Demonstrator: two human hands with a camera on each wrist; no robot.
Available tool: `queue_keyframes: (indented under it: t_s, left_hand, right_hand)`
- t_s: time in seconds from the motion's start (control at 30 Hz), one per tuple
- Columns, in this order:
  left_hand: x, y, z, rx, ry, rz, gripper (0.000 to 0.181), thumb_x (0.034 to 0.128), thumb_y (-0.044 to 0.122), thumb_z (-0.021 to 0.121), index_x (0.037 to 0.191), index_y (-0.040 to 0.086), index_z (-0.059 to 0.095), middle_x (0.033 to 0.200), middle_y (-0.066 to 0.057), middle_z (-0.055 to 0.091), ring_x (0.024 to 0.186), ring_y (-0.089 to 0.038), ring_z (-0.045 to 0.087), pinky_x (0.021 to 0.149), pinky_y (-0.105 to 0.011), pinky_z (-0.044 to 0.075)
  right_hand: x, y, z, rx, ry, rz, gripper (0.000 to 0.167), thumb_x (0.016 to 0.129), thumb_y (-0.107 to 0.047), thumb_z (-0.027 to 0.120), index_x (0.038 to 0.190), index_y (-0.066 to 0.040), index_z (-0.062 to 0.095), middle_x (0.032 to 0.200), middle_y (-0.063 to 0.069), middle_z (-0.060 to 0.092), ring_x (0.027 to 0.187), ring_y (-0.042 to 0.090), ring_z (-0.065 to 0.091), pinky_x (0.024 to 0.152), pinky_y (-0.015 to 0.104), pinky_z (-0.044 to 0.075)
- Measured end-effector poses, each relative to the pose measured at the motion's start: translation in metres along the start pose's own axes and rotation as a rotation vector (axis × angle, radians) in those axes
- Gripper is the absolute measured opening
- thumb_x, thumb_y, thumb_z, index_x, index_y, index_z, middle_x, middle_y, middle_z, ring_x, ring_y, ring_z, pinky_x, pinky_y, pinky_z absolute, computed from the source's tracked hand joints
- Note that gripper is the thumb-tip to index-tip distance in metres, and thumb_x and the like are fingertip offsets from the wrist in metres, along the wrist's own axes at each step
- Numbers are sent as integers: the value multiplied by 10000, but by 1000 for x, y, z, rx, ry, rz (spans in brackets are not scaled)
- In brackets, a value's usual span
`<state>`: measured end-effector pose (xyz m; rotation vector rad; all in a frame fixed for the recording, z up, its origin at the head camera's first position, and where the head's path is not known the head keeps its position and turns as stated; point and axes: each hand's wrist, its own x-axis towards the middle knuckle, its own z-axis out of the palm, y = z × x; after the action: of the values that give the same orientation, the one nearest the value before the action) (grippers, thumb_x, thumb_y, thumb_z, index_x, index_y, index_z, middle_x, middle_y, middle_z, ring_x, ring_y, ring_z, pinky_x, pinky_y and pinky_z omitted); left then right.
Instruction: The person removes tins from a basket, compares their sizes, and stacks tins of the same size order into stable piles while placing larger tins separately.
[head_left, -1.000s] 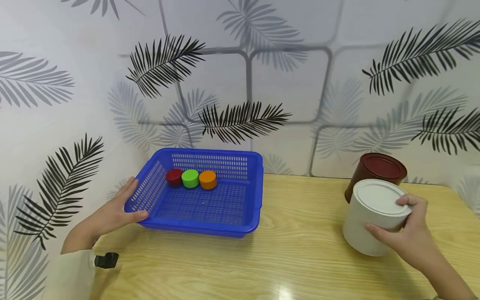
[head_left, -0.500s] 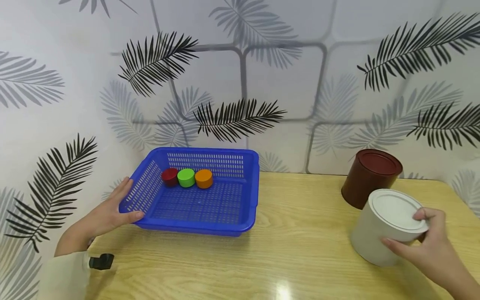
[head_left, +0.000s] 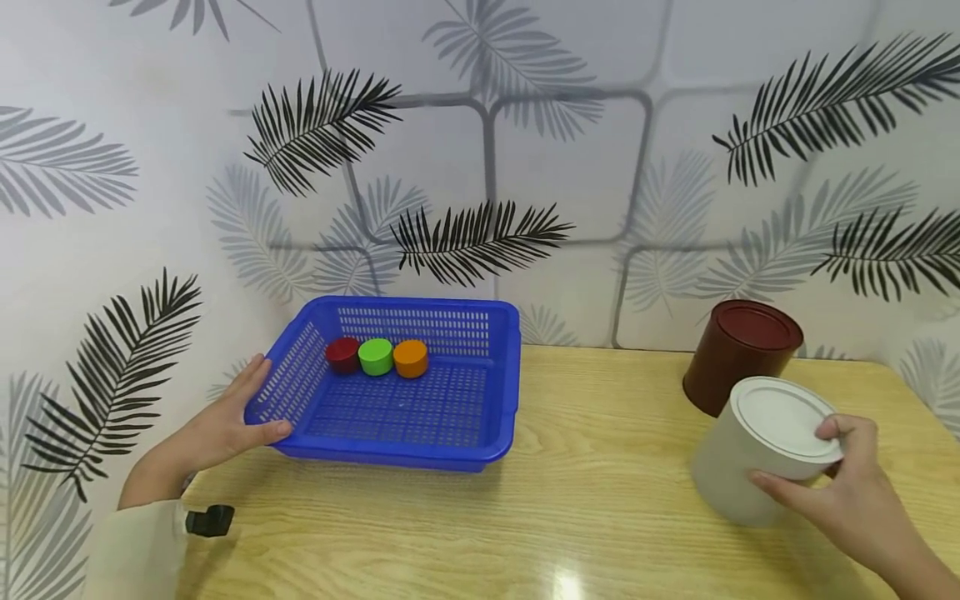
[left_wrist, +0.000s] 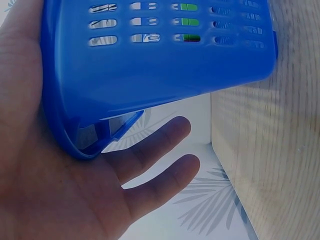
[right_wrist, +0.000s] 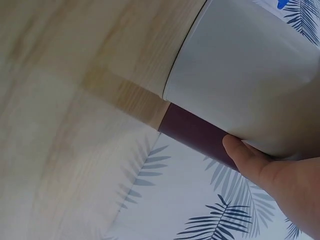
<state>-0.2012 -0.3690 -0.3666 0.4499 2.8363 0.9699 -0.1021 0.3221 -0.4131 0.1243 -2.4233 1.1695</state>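
My left hand (head_left: 210, 437) rests against the left end of a blue plastic basket (head_left: 390, 452). Its thumb lies at the front rim; in the left wrist view the basket's corner sits against the palm and two fingers (left_wrist: 162, 187) extend straight past it. Inside the basket, a dark red (head_left: 342, 357), a green (head_left: 376, 358) and an orange short cylinder (head_left: 411, 360) stand in a row. On the right, my right hand (head_left: 855, 492) grips a white lidded canister (head_left: 738, 467) by its lid edge and side. Whether its base touches the table cannot be told.
Just behind the white canister stands a dark brown lidded canister (head_left: 723, 371). A wood-grain table (head_left: 585, 467) carries everything and meets a leaf-patterned wall (head_left: 570, 283) at the back. Bare tabletop lies between basket and canisters.
The white canister, held in my right hand, has moved rightward and nearer, exposing more of the brown canister, then slightly back left. My left hand stays at the basket; the head view shifts a little.
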Motion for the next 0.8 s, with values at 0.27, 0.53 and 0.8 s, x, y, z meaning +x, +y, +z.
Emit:
queue_keyframes:
  t_s: [0.27,0.53,0.8]
  left_hand:
    - [0,1,0,2,8,10,1096,891,383,740,1607,2,4,1655,-243,-90,1483,-504,-69,1067,-774,87]
    - [-3,-2,4,11,15,-2,1106,884,398,750,1606,-4,15,1659,-236,-77,1487,-498,-51,1079,-761,98]
    - [-2,1,0,-3,15,0,1114,888,414,749,1613,23,-1,1668,-199,-96,1496,-471,-67,1089,-753,79]
  right_hand:
    - [1,2,-5,-43,-11,-4,817,678,37,912,1117,11,224,1159,337,441,880,-135,433,673,50,384]
    - [5,4,-20,-220,-71,18,862,691,-159,953,1220,6,293,1124,376,516,837,-162,408,641,83,323]
    - [10,-19,-24,-167,56,-180,842,813,-102,830,1486,83,358,1477,403,299,1429,510,202,1174,560,70]
